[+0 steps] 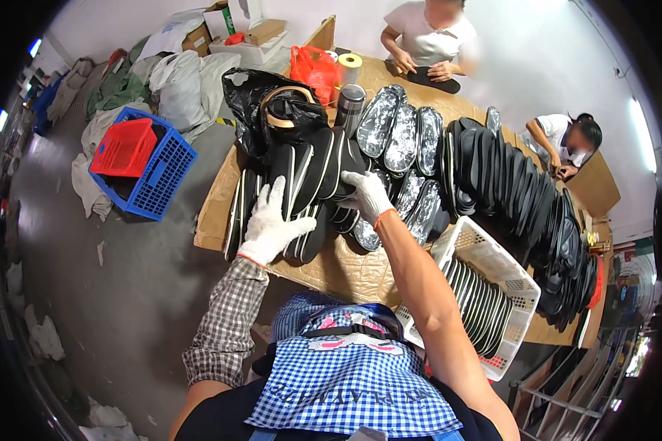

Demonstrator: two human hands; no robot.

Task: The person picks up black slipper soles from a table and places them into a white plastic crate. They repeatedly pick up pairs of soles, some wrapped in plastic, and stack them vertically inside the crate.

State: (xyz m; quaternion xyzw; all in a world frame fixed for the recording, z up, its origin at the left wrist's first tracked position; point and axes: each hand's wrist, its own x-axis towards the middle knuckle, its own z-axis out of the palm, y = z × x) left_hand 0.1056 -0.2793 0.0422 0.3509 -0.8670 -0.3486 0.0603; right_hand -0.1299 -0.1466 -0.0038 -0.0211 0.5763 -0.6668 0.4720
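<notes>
My left hand (270, 224), in a white knit glove, lies with fingers spread on a pile of long black shoe soles (301, 176) with pale edge stripes. At the right side of that pile, my right hand (365, 192), also gloved, has its fingers bent around the end of a black sole; its fingertips are partly hidden. Beyond and beside my right hand lie shiny soles in clear wrap (403, 136). A white perforated basket (485, 246) holding a row of pale-edged soles (474, 305) stands by my right forearm.
Long rows of black soles (507, 176) cover the table's right side. Behind the pile are a black plastic bag (254, 92), a dark tumbler (350, 109), a tape roll (350, 60) and a red bag (312, 70). Two people work across the table. A blue crate (158, 180) stands left.
</notes>
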